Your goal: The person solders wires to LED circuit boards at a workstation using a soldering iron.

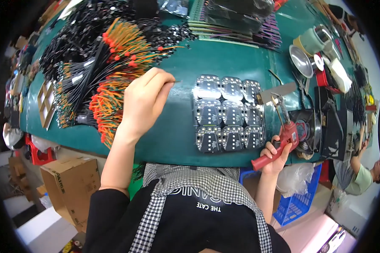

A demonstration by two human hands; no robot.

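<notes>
My left hand (144, 99) is raised over the green table, left of the black circuit board panel (209, 110). Thumb and fingers are pinched on a thin, short wire-like piece (177, 81) whose tip just pokes out. Wrapped round the handle of a red soldering gun (289, 135), my right hand (276, 157) is at the panel's right side, near the table's front edge. The gun's metal front points up and away from me. Lying flat, the panel holds several joined boards in rows, dotted with small pale parts.
Bundles of orange-tipped wires (109, 95) and a heap of black cables (67, 46) cover the left. Striped boards (236, 36) lie at the back. On the right are a metal dish (301, 61), pliers (303, 86) and a black box (337, 130). A person (361, 175) is farther right.
</notes>
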